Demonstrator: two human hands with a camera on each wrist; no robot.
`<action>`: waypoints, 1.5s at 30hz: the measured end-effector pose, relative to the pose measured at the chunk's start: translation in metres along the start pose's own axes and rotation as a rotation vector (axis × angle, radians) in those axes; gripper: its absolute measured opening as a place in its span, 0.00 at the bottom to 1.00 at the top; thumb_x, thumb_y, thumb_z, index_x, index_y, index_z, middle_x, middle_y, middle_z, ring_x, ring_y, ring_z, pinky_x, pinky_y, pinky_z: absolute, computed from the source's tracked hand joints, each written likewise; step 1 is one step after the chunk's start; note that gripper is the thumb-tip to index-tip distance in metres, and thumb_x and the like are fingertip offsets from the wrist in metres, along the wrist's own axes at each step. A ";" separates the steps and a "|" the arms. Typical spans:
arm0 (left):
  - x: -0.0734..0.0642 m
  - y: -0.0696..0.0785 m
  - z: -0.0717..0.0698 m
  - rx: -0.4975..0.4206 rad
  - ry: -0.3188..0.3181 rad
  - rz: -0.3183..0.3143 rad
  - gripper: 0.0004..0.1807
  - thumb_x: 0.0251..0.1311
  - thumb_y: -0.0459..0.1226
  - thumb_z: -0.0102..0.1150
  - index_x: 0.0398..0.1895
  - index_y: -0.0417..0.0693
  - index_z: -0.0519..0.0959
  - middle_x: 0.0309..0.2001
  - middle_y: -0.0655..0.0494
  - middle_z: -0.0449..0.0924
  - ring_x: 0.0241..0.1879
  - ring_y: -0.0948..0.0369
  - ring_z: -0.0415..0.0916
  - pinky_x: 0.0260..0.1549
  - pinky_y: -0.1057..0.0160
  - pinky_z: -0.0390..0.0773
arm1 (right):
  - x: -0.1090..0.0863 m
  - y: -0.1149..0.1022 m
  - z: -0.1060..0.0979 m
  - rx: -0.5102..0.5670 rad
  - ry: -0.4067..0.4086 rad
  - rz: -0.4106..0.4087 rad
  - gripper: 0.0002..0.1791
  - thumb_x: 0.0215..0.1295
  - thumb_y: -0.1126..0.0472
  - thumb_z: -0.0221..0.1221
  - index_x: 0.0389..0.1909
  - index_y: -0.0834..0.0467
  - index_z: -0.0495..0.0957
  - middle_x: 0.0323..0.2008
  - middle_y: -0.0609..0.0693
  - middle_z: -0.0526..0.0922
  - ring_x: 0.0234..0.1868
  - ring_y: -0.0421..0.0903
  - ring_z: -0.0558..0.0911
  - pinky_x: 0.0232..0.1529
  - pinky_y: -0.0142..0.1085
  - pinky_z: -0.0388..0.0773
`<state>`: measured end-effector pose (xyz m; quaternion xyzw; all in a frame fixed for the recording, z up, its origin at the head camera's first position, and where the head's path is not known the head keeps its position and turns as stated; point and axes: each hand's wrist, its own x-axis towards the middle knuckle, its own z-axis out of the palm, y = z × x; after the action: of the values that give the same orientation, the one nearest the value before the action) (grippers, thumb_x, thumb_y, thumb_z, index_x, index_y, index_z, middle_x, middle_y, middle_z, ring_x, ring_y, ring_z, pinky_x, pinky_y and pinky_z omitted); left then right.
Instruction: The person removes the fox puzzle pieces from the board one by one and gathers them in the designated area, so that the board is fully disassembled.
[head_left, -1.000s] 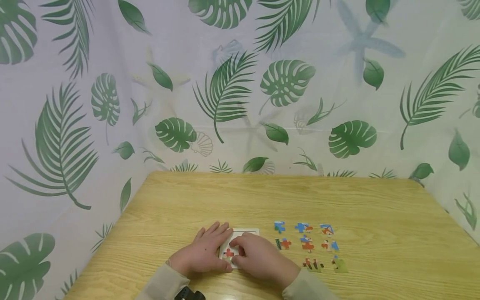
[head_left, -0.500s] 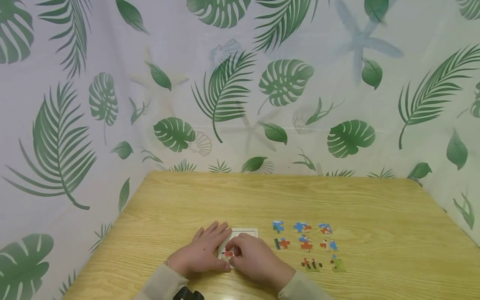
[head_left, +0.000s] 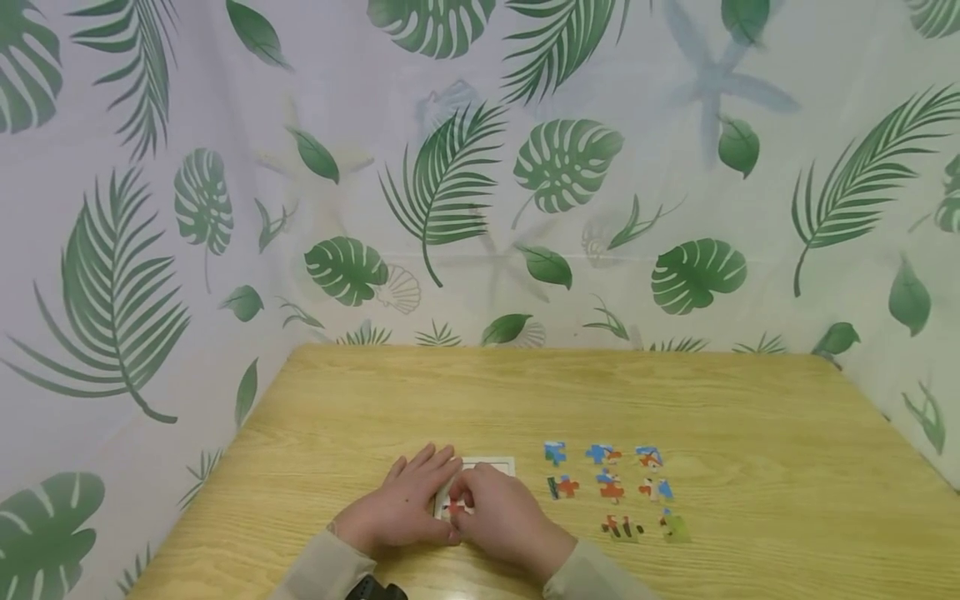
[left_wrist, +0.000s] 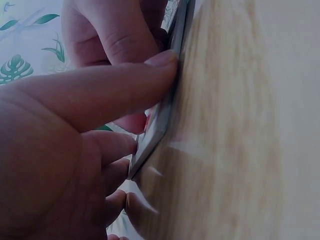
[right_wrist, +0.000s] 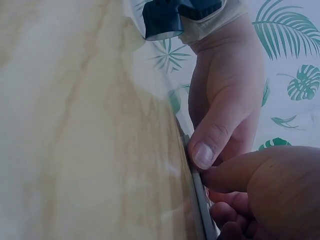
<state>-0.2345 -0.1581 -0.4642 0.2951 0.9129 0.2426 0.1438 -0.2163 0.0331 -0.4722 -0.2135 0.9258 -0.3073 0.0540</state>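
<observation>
A thin white puzzle tray (head_left: 489, 461) lies flat on the table, mostly covered by the two hands. My left hand (head_left: 401, 504) rests at its left side, fingers stretched along the border; the left wrist view has the thumb (left_wrist: 135, 85) against the tray's near edge (left_wrist: 159, 127). With curled index finger and thumb, my right hand (head_left: 504, 515) pinches a red puzzle piece (head_left: 453, 506) low at the left of the tray. In the right wrist view, both thumbs meet at the tray's edge (right_wrist: 199, 200), and the fingers hide most of the piece.
To the right of the tray, several loose puzzle pieces (head_left: 610, 487) lie in rows on the wooden table (head_left: 360, 400). Leaf-printed cloth (head_left: 480, 167) hangs behind the table and along its left side.
My right hand has shifted slightly left, its thumb now close to the left thumb, and its fingers cover more of the red piece. The left hand stays at the tray.
</observation>
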 end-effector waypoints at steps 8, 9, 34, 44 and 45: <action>0.001 0.003 0.001 0.004 0.009 -0.001 0.54 0.53 0.53 0.71 0.79 0.42 0.58 0.80 0.44 0.49 0.78 0.42 0.39 0.69 0.31 0.39 | -0.003 0.005 0.000 0.016 0.020 0.001 0.06 0.61 0.55 0.68 0.37 0.49 0.81 0.31 0.40 0.73 0.31 0.38 0.72 0.34 0.35 0.71; 0.000 0.003 0.000 0.003 0.011 -0.003 0.54 0.53 0.53 0.71 0.79 0.41 0.58 0.80 0.44 0.49 0.78 0.42 0.38 0.69 0.31 0.39 | -0.003 0.005 -0.001 0.021 0.022 -0.001 0.06 0.61 0.55 0.68 0.37 0.48 0.80 0.32 0.40 0.74 0.32 0.38 0.73 0.36 0.36 0.73; -0.005 0.004 0.000 0.002 -0.031 -0.023 0.53 0.57 0.55 0.70 0.80 0.44 0.57 0.80 0.46 0.48 0.79 0.44 0.37 0.70 0.32 0.39 | -0.014 0.017 -0.022 0.269 0.068 0.068 0.07 0.67 0.60 0.64 0.30 0.47 0.78 0.27 0.36 0.81 0.27 0.39 0.75 0.29 0.34 0.71; -0.002 0.002 -0.002 -0.009 -0.020 -0.018 0.52 0.56 0.53 0.71 0.79 0.43 0.57 0.80 0.46 0.48 0.79 0.44 0.38 0.71 0.34 0.38 | -0.044 0.059 -0.064 0.201 0.021 0.020 0.08 0.70 0.62 0.62 0.31 0.49 0.77 0.26 0.39 0.79 0.27 0.40 0.76 0.29 0.35 0.73; -0.002 0.002 -0.002 -0.013 -0.021 -0.016 0.52 0.56 0.53 0.71 0.79 0.43 0.57 0.80 0.46 0.48 0.79 0.44 0.37 0.71 0.34 0.38 | -0.047 0.062 -0.067 0.186 0.019 0.023 0.08 0.70 0.62 0.63 0.31 0.49 0.77 0.26 0.39 0.78 0.27 0.40 0.75 0.29 0.35 0.73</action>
<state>-0.2327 -0.1587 -0.4607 0.2892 0.9121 0.2441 0.1575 -0.2117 0.1342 -0.4565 -0.1939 0.8962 -0.3932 0.0684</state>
